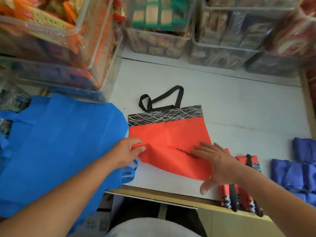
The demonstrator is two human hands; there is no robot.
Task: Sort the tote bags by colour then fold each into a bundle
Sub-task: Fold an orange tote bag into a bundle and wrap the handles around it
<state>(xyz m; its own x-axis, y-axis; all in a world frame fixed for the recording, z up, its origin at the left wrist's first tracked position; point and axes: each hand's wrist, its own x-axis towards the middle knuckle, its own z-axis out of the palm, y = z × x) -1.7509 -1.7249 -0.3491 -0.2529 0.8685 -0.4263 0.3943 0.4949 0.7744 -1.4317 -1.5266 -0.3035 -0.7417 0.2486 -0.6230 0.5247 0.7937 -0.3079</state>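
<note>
A red tote bag (168, 134) with a black scribble-patterned top band and black handles lies flat on the white table (239, 106). My left hand (127, 152) pinches a fold of the bag's left edge. With fingers straight and spread, my right hand (216, 162) presses flat on the bag's lower right part. A pile of blue tote bags (56, 142) spreads out at the left. Folded red bundles (239, 197) lie at the front right, partly under my right arm. Folded blue bundles (295, 173) sit at the far right.
Clear plastic bins (159, 41) full of packaged goods line the back of the table, and a taller stack of bins (56, 53) stands at the left. The table's front edge (153, 196) runs just below the red bag.
</note>
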